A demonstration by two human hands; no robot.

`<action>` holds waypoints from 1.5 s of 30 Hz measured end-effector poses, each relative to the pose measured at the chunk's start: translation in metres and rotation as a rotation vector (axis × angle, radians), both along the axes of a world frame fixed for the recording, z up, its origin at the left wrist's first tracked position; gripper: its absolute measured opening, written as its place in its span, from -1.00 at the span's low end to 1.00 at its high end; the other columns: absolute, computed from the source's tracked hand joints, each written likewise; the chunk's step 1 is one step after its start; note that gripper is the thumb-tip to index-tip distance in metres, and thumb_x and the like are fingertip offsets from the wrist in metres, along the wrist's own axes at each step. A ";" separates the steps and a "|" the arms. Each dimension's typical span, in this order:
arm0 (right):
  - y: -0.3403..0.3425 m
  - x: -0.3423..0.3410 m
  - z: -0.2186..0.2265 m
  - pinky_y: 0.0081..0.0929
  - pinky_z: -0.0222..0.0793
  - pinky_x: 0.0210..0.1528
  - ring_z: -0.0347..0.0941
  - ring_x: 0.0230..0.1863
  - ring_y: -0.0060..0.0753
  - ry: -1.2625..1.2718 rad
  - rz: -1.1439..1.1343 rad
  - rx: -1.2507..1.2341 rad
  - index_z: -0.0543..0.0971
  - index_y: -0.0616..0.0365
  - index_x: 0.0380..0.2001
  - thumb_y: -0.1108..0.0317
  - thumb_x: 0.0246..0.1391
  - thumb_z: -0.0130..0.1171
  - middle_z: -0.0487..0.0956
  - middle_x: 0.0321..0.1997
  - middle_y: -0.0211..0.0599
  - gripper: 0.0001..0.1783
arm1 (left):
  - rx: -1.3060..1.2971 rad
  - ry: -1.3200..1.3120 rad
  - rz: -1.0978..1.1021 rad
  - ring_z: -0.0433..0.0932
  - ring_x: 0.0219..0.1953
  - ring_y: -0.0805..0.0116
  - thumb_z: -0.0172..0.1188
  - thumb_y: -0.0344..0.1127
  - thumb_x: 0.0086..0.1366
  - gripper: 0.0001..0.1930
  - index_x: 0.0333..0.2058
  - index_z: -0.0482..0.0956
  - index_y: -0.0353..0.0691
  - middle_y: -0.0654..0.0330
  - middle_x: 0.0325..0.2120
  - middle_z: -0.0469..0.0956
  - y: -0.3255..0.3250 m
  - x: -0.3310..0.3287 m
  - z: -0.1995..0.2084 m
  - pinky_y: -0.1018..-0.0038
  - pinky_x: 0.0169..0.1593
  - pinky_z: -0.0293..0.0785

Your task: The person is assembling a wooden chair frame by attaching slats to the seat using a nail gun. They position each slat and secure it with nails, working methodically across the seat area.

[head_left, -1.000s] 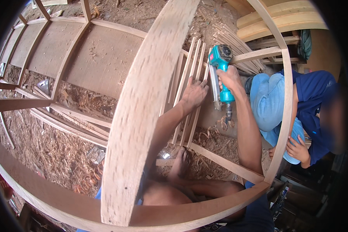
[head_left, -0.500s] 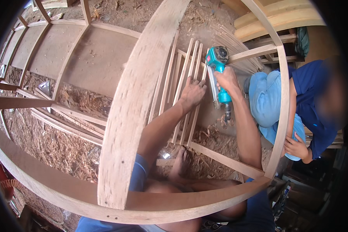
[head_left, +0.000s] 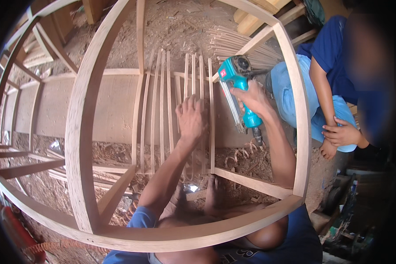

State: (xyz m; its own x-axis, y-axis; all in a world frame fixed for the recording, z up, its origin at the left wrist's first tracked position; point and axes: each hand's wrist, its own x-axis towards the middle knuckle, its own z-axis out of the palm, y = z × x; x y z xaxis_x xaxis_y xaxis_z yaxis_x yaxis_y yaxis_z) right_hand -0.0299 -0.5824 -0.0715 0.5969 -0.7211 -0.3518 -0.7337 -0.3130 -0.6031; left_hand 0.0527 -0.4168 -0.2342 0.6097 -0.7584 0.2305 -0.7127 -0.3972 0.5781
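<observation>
My right hand (head_left: 251,99) is wrapped around the grip of a teal air nail gun (head_left: 240,83). The gun's head leans over the right-hand side of the slat row, and a silvery magazine runs down its left side. Left of the gun, my left hand (head_left: 191,119) has its fingers curled over several thin wooden slats (head_left: 193,72); those slats blur below the hand. More thin slats (head_left: 162,101) stretch away from me in a spaced row to the left. A curved wooden frame (head_left: 86,114) arches over and around my arms, with a crossbar (head_left: 253,182) at the right.
Close on the right sits another person (head_left: 334,83) in blue, hands clasped at the knee. A pile of thin sticks (head_left: 246,46) lies beyond the gun. Wood shavings (head_left: 233,165) cover the ground by my feet. A red cylinder (head_left: 22,233) shows at lower left.
In view, the frame and slats have swung round and shifted left. The slats under my left hand now stand apart from the rightmost one. The nail gun stays in my right hand.
</observation>
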 end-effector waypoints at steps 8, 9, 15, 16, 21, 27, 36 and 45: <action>0.029 -0.062 0.012 -0.43 0.36 -0.59 0.44 -0.69 -0.50 -0.041 -0.097 0.075 0.56 0.25 -0.44 0.15 0.13 0.35 0.46 -0.70 -0.35 -0.65 | 0.317 -0.053 0.001 0.65 -0.15 0.04 0.05 -0.43 0.30 -0.79 -0.15 0.57 -0.38 -0.13 -0.11 0.57 0.011 0.048 0.005 0.23 -0.06 0.57; 0.029 -0.069 0.009 -0.45 0.35 -0.60 0.42 -0.69 -0.53 -0.080 -0.148 0.113 0.55 0.22 -0.45 0.17 0.15 0.33 0.46 -0.69 -0.38 -0.68 | 0.254 -0.130 0.079 0.69 -0.24 0.06 0.07 -0.48 0.28 -0.84 -0.21 0.57 -0.39 -0.15 -0.14 0.57 0.003 0.053 0.006 0.25 -0.20 0.67; 0.018 -0.098 -0.010 -0.46 0.31 -0.64 0.39 -0.70 -0.53 -0.010 -0.225 0.142 0.55 0.18 -0.35 0.18 0.15 0.36 0.44 -0.66 -0.43 -0.71 | 0.484 0.103 0.031 0.72 -0.16 -0.02 0.12 -0.44 0.30 -0.85 -0.22 0.59 -0.37 -0.13 -0.26 0.69 -0.039 0.099 0.002 0.25 -0.14 0.70; 0.017 -0.103 -0.013 -0.46 0.32 -0.65 0.38 -0.71 -0.53 -0.080 -0.246 0.153 0.55 0.18 -0.36 0.16 0.15 0.36 0.44 -0.67 -0.42 -0.69 | 0.498 0.134 0.044 0.72 -0.15 -0.02 0.12 -0.43 0.31 -0.84 -0.21 0.59 -0.37 -0.13 -0.28 0.70 -0.044 0.100 0.000 0.24 -0.13 0.70; 0.006 -0.120 -0.030 -0.49 0.31 -0.67 0.38 -0.71 -0.52 -0.211 -0.190 0.110 0.47 0.24 -0.28 0.06 0.13 0.39 0.43 -0.66 -0.39 -0.55 | 0.465 0.071 0.114 0.70 -0.15 -0.09 0.08 -0.39 0.32 -0.81 -0.16 0.50 -0.38 -0.17 -0.29 0.68 -0.048 0.099 0.002 0.14 -0.09 0.66; -0.005 -0.127 -0.057 -0.42 0.31 -0.50 0.41 -0.51 -0.40 -0.190 -0.184 0.083 0.46 0.32 -0.05 0.01 0.08 0.40 0.47 -0.50 -0.25 -0.38 | 0.384 0.080 0.210 0.70 -0.33 -0.11 0.05 -0.39 0.33 -0.73 -0.07 0.49 -0.44 -0.16 -0.41 0.67 -0.037 0.092 0.024 0.11 -0.25 0.63; 0.005 -0.121 -0.048 -0.12 0.42 0.13 0.56 0.09 0.15 -0.053 -0.171 0.070 0.52 0.44 0.01 0.04 0.16 0.24 0.62 -0.04 0.28 -0.38 | -0.010 0.318 0.146 0.68 -0.29 -0.20 0.13 -0.16 0.34 -0.68 -0.08 0.61 -0.27 -0.20 -0.42 0.67 -0.093 0.055 0.024 0.05 -0.12 0.56; 0.019 -0.122 -0.029 -0.13 0.44 0.10 0.60 0.05 0.11 -0.025 -0.164 0.121 0.54 0.36 0.03 0.08 0.10 0.30 0.65 -0.07 0.20 -0.41 | 0.090 0.168 -0.002 0.67 -0.27 -0.20 0.01 -0.25 0.40 -0.74 -0.20 0.55 -0.35 -0.26 -0.31 0.63 -0.131 0.055 -0.008 -0.02 -0.24 0.60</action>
State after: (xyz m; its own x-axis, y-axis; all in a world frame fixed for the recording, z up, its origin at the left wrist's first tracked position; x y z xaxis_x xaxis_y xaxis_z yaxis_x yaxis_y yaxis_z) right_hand -0.1523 -0.5633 -0.1003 0.4845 -0.7629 -0.4282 -0.7530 -0.1145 -0.6480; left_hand 0.1076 -0.5480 -0.2425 0.6321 -0.7728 0.0566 -0.6101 -0.4513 0.6512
